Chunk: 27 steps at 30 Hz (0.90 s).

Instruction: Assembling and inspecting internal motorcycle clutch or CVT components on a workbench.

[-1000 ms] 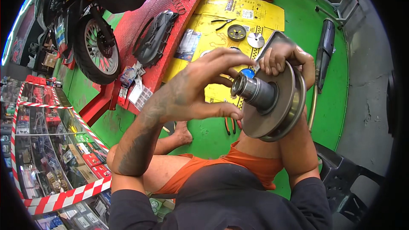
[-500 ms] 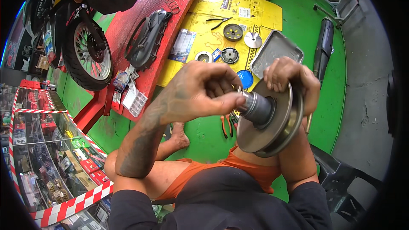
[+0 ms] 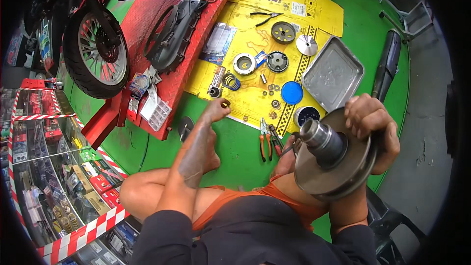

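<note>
My right hand (image 3: 371,123) grips the rim of a metal variator-type pulley (image 3: 314,174), fingers over its discs. The pulley is tilted in front of my right thigh, its dark stepped hub (image 3: 324,143) pointing up and to the left. My left hand (image 3: 216,111) is at the near edge of the yellow cardboard (image 3: 248,103), fingers curled together. Whatever is between them, if anything, is too small to make out. Just beyond these fingers stands a small dark round part (image 3: 214,92), and a blue coil spring (image 3: 231,82) lies to its right.
On the cardboard are a clutch drum (image 3: 283,33), a silver disc (image 3: 306,45), small rings and a blue lid (image 3: 292,92). A grey tray (image 3: 353,79) lies right of them. Orange-handled pliers (image 3: 265,142) lie near my foot. A red ramp (image 3: 167,66) with a motorcycle wheel (image 3: 95,51) is left.
My left hand has left the pulley's hub and moved down-left to the cardboard's near edge. The pulley, still in my right hand, has shifted right and slightly lower.
</note>
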Each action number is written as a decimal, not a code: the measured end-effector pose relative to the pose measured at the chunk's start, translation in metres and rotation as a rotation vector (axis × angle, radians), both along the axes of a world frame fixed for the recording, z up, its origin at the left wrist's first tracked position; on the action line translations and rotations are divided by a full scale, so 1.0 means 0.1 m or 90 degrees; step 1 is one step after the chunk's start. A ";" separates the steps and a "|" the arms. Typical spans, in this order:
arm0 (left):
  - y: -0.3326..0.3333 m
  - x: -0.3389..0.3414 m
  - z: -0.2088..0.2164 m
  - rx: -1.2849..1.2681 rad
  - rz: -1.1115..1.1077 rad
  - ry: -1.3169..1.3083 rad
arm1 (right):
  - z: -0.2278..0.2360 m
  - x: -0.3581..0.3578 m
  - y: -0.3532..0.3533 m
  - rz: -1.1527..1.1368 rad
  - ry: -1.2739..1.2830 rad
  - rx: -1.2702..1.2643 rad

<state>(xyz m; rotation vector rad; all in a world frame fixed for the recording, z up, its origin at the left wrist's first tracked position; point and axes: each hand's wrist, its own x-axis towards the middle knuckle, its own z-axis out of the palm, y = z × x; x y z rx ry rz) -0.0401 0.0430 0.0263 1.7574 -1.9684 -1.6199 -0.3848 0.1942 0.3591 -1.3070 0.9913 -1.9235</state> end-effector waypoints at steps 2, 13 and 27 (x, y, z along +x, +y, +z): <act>0.09 0.16 -0.47 -0.081 0.016 -0.028 | 0.04 0.05 -0.04 0.018 -0.023 0.006; 0.01 -0.02 -0.44 -0.370 0.092 -0.156 | -0.08 0.04 -0.06 -0.006 -0.056 0.045; 1.10 -1.33 2.02 0.507 0.047 0.801 | -0.02 0.09 -0.19 0.089 0.067 -0.041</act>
